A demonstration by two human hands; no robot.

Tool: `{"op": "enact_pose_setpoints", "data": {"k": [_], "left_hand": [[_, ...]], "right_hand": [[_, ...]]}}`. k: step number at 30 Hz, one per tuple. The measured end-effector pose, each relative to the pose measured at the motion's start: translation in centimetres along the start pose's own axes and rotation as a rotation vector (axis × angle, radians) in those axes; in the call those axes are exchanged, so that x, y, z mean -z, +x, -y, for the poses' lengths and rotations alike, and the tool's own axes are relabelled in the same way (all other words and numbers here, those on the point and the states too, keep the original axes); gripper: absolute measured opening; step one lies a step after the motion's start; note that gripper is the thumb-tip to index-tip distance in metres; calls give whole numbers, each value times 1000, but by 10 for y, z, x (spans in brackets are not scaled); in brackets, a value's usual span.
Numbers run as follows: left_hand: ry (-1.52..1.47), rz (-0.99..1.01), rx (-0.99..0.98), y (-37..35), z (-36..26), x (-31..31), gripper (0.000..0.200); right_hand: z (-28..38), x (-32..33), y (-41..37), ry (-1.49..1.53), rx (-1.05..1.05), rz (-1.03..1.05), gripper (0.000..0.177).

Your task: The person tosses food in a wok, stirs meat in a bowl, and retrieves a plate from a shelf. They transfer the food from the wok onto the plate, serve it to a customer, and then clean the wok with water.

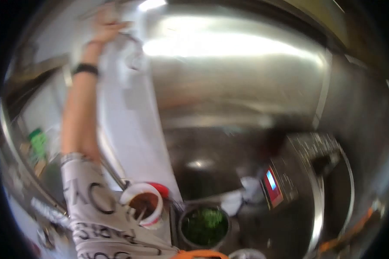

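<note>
My left hand (107, 28) is raised high at the upper left of the head view, beside a narrow white wall panel (129, 116). Motion smears its fingers, so whether they hold anything does not show. A black band (86, 68) circles the wrist, and a pale sleeve with dark lettering (93, 203) covers the forearm below the elbow bend. My right hand is out of view. Under the raised arm stands a white tub (161, 203) with reddish-brown sauce (143, 203) and a utensil in it. Right of it is a round pot of chopped greens (205, 224).
A shiny metal wall panel (237, 90) fills the back. On the right stands a metal appliance with a lit display (271, 179). White cloth-like pieces (232, 203) lie near the greens. A green item (38, 142) sits on the left behind a metal frame.
</note>
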State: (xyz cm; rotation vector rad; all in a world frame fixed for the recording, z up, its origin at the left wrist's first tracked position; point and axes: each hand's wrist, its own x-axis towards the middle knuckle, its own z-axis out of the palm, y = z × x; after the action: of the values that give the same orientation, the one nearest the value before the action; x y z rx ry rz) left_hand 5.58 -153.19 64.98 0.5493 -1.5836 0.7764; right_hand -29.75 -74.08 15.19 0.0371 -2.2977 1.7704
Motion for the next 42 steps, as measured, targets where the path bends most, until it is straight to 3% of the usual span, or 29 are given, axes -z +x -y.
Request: {"op": "enact_pose_setpoints", "data": {"k": [3,4,5,6,7,9,10,12,13,15,16,21,23,24,26,30,32,34,38,42], "left_hand": [[-5,47,92,-9,-24,40,83],[130,55,30,7,38,27,80],[62,87,12,3,21,50,79],[71,233,122,5,49,48,70],[-327,544,275,-8,-13,90,58],[-97,533,242,-39,-42,124,55],[-1,532,243,-52,-58,149,55],[131,546,273,-81,-83,196,53],[175,541,283,-91,-98,218,52],[271,534,300,-91,-134,241,50],[280,552,302,-99,-147,245,50],[167,613,232,-120,-234,252,48],[-169,636,173,-129,-268,264,58],[-188,629,169,-133,-303,286,58],[-380,593,19,-145,-381,335,44],[-313,637,-186,-207,-427,360,48],[-1062,810,164,-263,-487,412,49],[-1218,900,175,-310,-533,463,49],[-1457,1176,326,-391,-596,540,44],[-1627,1367,374,-429,-641,633,39]], "right_hand": [[-76,113,-3,192,-3,-208,41],[-100,145,3,515,13,-416,36],[-99,165,3,224,84,-329,35],[-87,171,3,267,47,-343,38],[-86,187,6,453,8,-292,36],[-83,204,13,515,-77,-301,25],[-81,208,10,-210,235,-246,26],[-82,234,10,-524,335,-191,33],[-83,245,8,-516,339,-188,23],[-109,279,2,-525,327,-194,26],[-102,294,-4,-479,215,-186,23],[-118,382,-36,-480,286,-282,19],[-123,418,-56,-525,300,-367,20],[-126,438,-70,-531,289,-399,20],[-134,475,-103,-576,226,-464,19],[-139,548,-172,-711,231,-480,22],[-146,591,-202,-767,103,-435,24],[-135,635,-226,-924,192,-485,30],[-132,727,-273,-926,17,-658,46],[-156,791,-300,-885,-133,-650,48]]}}
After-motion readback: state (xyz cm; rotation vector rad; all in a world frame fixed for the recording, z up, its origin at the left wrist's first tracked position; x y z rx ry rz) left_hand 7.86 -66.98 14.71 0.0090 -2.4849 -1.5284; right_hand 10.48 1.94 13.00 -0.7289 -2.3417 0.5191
